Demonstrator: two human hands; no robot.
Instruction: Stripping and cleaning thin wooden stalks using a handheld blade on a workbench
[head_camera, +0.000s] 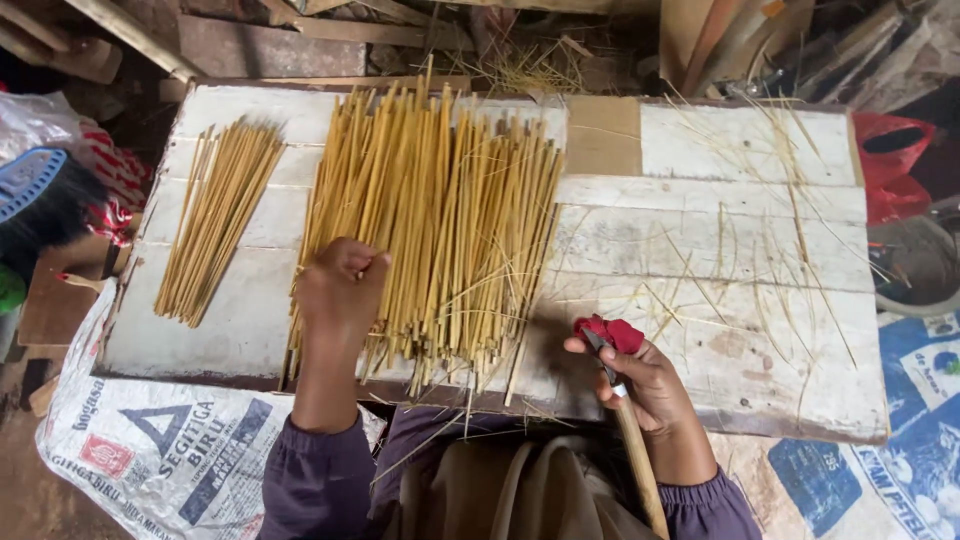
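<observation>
A big heap of thin yellow bamboo sticks (450, 220) lies across the middle of a worn white wooden board (730, 200). My left hand (340, 290) rests on the heap's near left part, fingers curled around a few of the sticks. My right hand (645, 385) is at the board's near edge, closed on a knife with a long wooden handle (638, 465); its blade end is wrapped in red cloth (610, 332). A smaller neat bundle of sticks (215, 220) lies apart at the left.
Thin bamboo shavings (770, 250) are strewn over the board's right half. A printed sack (150, 440) hangs at the lower left, a blue printed sack (900, 450) at the lower right, a red bag (890, 165) at the right, and wood scraps (300, 30) behind.
</observation>
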